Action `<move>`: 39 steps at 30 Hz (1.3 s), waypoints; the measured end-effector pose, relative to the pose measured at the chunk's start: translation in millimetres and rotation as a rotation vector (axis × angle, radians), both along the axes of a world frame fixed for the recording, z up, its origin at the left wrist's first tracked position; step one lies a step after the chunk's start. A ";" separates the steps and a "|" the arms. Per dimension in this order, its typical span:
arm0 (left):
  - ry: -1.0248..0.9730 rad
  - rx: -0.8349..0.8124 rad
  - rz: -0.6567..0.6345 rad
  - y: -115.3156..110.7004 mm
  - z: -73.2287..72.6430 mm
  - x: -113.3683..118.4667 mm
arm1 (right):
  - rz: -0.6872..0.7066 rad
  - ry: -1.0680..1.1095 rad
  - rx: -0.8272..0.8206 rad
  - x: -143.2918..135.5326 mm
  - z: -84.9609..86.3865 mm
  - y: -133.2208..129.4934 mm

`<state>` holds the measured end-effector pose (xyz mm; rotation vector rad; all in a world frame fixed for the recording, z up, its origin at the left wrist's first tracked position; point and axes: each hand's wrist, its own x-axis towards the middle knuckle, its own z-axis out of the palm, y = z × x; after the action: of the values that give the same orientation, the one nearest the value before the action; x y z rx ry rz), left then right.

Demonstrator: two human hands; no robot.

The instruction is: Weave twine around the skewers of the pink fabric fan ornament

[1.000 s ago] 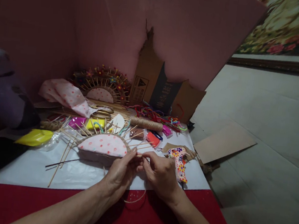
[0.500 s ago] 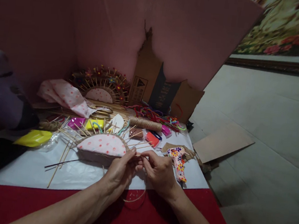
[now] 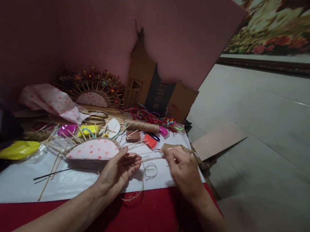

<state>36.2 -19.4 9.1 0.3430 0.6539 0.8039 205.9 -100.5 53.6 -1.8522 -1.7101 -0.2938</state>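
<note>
A half-round piece (image 3: 93, 151) covered in white cloth with red dots stands on the table, thin wooden sticks fanning out from its curved edge. My left hand (image 3: 120, 169) is at its right end, thumb and fingers closed round a wooden stick (image 3: 132, 155) there. To the right, my right hand (image 3: 184, 170) pinches a length of twine (image 3: 154, 158), drawn out between the two hands. Slack twine loops below and between them. The fingertips partly hide where twine and stick meet.
Behind lie a twine roll (image 3: 142, 126), clay packets (image 3: 150, 141), a white leaf-shaped piece (image 3: 113, 127) and coloured pipe cleaners (image 3: 155, 116). A finished-looking flowered half-round (image 3: 93, 98) leans at the back beside torn cardboard (image 3: 142, 77). Loose sticks (image 3: 49, 177) lie left.
My right hand has moved right, away from my left hand, drawing the twine out. My left hand stays by the half-round piece, fingers slightly more spread. The view has shifted right.
</note>
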 end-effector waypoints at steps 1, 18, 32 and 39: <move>0.000 0.002 0.009 0.6 0.6 -0.8 | -0.115 -0.028 -0.005 12.7 0.4 -2.9; 0.021 -0.056 0.141 5.6 -1.3 -4.0 | -0.448 0.098 -0.306 49.3 -60.7 -6.7; 0.030 -0.020 0.084 5.9 -1.7 -8.1 | -0.305 0.582 0.168 57.9 -52.7 -10.5; 0.032 -0.027 0.087 5.3 -0.5 -7.1 | -0.002 1.101 0.343 46.4 -38.5 -8.7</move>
<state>29.1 -14.1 8.6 0.3044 0.7129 0.8734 252.3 -109.2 15.0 -1.3247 -0.8165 0.3690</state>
